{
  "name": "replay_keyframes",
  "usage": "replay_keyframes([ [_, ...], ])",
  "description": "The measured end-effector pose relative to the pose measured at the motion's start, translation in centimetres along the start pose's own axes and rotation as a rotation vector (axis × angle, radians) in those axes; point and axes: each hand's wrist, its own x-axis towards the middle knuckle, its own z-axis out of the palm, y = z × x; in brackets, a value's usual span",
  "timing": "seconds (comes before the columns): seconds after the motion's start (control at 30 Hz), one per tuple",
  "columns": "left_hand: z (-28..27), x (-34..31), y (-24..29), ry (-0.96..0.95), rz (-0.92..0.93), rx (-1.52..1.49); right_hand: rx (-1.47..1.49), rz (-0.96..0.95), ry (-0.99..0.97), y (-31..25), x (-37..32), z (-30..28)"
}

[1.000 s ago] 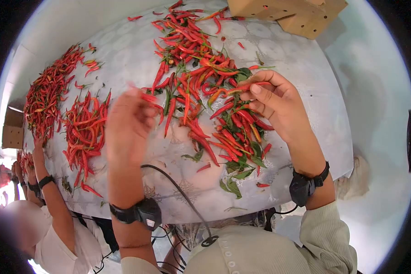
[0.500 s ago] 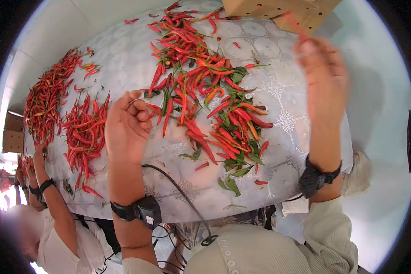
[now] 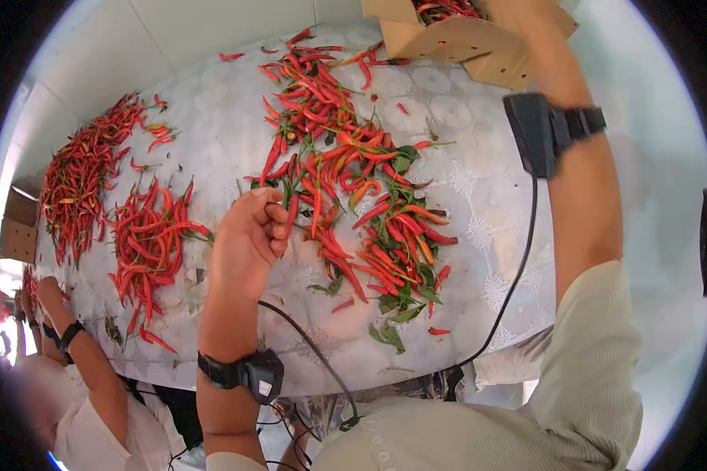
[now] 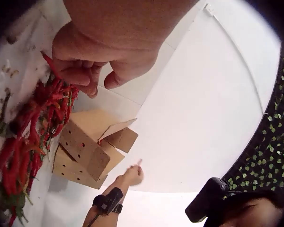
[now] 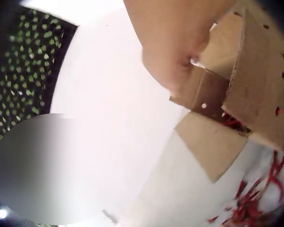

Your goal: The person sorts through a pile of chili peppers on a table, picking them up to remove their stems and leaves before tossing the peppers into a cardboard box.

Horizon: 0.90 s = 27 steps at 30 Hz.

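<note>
My left hand (image 3: 247,239) hovers at the left edge of the middle pile of red chilies (image 3: 330,102), its fingers loosely curled and its thumb apart from them in the left wrist view. A long chili (image 3: 292,216) lies right beside its fingertips. My right hand (image 3: 526,17) is stretched out to the cardboard box (image 3: 428,41) at the far right, blurred and cut off by the frame. In the right wrist view that hand (image 5: 168,66) is over the box flaps, its fingers hidden. Red chilies (image 3: 447,9) show inside the box.
Two more chili heaps (image 3: 153,243) (image 3: 86,177) lie on the left of the patterned tablecloth (image 3: 479,235). Green leaves (image 3: 389,336) lie at the near end of the middle pile. At the left, another person (image 3: 110,424) reaches over the table. A black cable (image 3: 526,267) hangs from my right wrist.
My right hand has gone from the middle pile, with a red chili in its fingers, up and away to the box. My left hand has shifted slightly right and down beside the pile.
</note>
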Motion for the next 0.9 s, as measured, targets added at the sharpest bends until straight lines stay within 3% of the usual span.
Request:
replay_keyframes([
  [0.07, -0.1, 0.1, 0.0, 0.006, -0.003, 0.000, -0.206, -0.144, -0.317, 1.8, -1.9, 2.1],
  [0.17, -0.3, 0.2, 0.0, -0.003, -0.009, -0.015, -0.030, -0.080, -0.416, 4.2, -2.7, 2.9],
  [0.27, -0.4, 0.0, -0.1, -0.014, 0.000, -0.025, 0.085, 0.008, -0.566, 0.3, -6.1, -1.8],
  [0.33, -0.3, 0.0, -0.1, -0.002, -0.002, -0.019, 0.155, -0.103, -0.448, 1.3, -9.0, -3.2],
  [0.4, 0.0, -0.3, 0.0, -0.044, 0.018, 0.036, -0.052, -0.390, -0.322, 0.9, -11.8, -5.4],
  [0.43, 0.1, -0.4, 0.0, -0.060, 0.026, 0.067, -0.035, -0.335, -0.348, 0.3, -13.1, -6.5],
  [0.5, 0.7, -0.6, 0.1, -0.021, 0.036, 0.218, 0.002, -0.225, -0.395, -1.0, -15.3, -8.4],
  [0.6, 1.4, -0.8, -0.3, -0.022, 0.069, 0.464, 0.340, 0.165, -0.891, -2.6, -19.3, -9.3],
  [0.7, 1.4, -1.1, -0.4, -0.151, 0.153, 0.752, 0.322, -0.063, -1.089, -3.2, -22.1, -9.7],
  [0.9, 2.0, -2.2, -1.1, -0.266, 0.516, 1.361, 0.445, -0.111, -1.012, -5.9, -22.1, -11.1],
])
